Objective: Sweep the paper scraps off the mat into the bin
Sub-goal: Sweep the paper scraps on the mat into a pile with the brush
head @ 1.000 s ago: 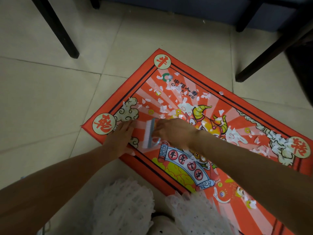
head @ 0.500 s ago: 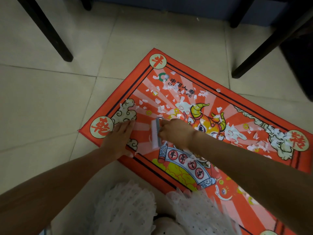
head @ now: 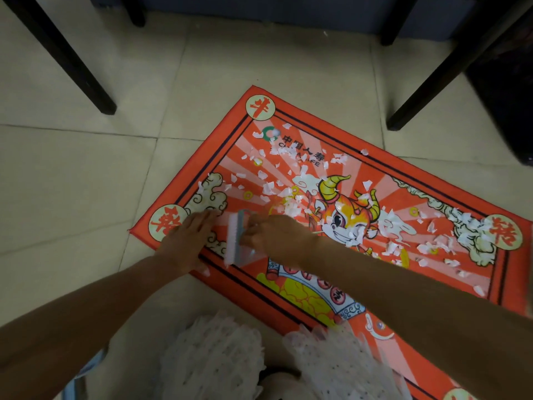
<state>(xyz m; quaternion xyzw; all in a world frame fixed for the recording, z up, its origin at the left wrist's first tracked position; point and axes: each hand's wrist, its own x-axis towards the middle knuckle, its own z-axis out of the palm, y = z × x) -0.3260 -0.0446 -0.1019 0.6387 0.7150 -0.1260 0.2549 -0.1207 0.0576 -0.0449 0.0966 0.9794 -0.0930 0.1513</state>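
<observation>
Gripping brush, right hand; mat corner near, seemingly.

Mat: orange-red ground, pale pink rays fanning from the centre, double dark line border. Cream roundels with red characters at the corners; white scrolled clouds outlined in black along the edges. Centre motif: cartoon ox, orange and white, yellow horns. Green ring logo and dark lettering near the far corner. Yellow patch and a white-blue banner with red discs near the front edge.

Paper scraps: white, irregular, scattered over the rays and clouds.

Brush: white bristles, grey-blue back.

Floor: beige tiles, darker grout lines.

Furniture legs: black.

Skirt: white, dotted mesh.
</observation>
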